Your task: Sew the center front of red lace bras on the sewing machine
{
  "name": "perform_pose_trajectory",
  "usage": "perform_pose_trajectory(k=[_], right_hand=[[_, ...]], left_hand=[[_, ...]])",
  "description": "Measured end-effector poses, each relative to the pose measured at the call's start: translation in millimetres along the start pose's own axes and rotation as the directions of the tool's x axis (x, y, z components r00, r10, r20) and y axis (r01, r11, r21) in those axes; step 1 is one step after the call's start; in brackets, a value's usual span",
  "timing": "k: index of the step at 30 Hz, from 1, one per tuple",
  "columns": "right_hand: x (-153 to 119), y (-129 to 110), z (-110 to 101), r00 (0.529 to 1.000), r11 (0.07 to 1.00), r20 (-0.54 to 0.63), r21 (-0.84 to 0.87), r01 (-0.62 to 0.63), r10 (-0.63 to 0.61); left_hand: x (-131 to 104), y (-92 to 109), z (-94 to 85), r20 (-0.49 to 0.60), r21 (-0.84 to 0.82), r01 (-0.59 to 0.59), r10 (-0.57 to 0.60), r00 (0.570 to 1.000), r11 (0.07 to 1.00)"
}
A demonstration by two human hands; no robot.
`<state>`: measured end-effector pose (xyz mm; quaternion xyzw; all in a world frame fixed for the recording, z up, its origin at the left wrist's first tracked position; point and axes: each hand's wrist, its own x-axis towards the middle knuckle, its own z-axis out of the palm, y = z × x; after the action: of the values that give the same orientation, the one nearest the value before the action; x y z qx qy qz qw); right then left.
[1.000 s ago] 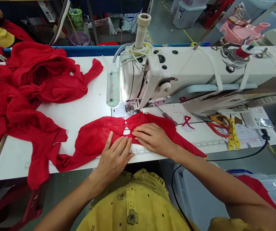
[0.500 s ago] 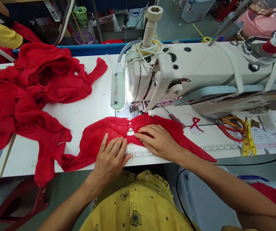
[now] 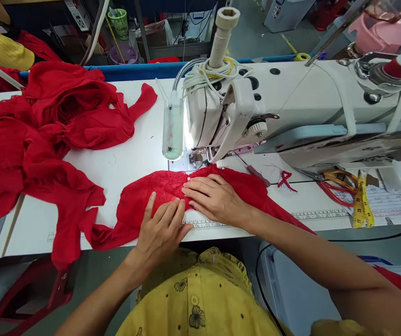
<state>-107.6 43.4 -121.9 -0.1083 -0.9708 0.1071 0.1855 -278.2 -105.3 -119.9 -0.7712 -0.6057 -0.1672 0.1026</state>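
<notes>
A red lace bra [image 3: 140,198] lies spread along the front of the sewing table, just below the presser foot [image 3: 196,160] of a white sewing machine [image 3: 277,93]. My left hand [image 3: 163,228] rests on its left cup near the middle, thumb and fingers apart. Flat across the bra's centre lies my right hand [image 3: 217,198], fingers stretched to the left and covering most of the gap between the cups. The fingertips of both hands come close together there. Neither hand grips the fabric.
A heap of red garments [image 3: 46,126] covers the table's left side. Right of the bra lie a seam ripper [image 3: 256,175], a red-and-white scrap [image 3: 284,181], orange-handled scissors [image 3: 336,184] and a yellow tape measure [image 3: 361,200]. A lamp [image 3: 173,128] hangs beside the needle.
My right hand has slid left over the bra's centre, covering the opening that showed before. The left hand stays in place. The view has shifted very slightly.
</notes>
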Motion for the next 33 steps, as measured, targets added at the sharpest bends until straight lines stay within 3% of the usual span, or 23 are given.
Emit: perform_pose_trajectory(k=[8, 12, 15, 22, 26, 33], right_hand=[[-0.5, 2.7, -0.6, 1.0, 0.998, -0.012, 0.068, 0.002, -0.001], [0.1, 3.6, -12.6, 0.992, 0.984, -0.109, 0.173, -0.049, 0.068], [0.1, 1.8, -19.1, 0.964, 0.975, -0.208, 0.182, -0.127, 0.165], [-11.8, 3.7, -7.6, 0.984, 0.983, 0.013, 0.046, -0.176, 0.176], [-17.6, 5.9, -7.2, 0.977, 0.977, 0.068, 0.062, -0.205, 0.201], [-16.8, 6.7, -8.6, 0.975, 0.973, 0.065, 0.08, -0.216, 0.211]], left_hand=[[4.8, -1.3, -1.1, -0.007, 0.01, 0.013, -0.013, 1.0, 1.0], [16.5, -8.1, -15.0, 0.039, -0.117, 0.033, -0.028, 0.999, 0.993], [31.4, -18.3, -13.2, -0.009, -0.275, 0.011, -0.014, 1.0, 0.961], [35.7, -31.1, 17.5, 0.056, -0.208, 0.06, -0.049, 0.997, 0.976], [28.9, -32.0, 17.2, 0.051, -0.228, 0.095, -0.085, 0.995, 0.969], [29.7, -34.2, 16.9, 0.055, -0.221, 0.091, -0.081, 0.995, 0.971]])
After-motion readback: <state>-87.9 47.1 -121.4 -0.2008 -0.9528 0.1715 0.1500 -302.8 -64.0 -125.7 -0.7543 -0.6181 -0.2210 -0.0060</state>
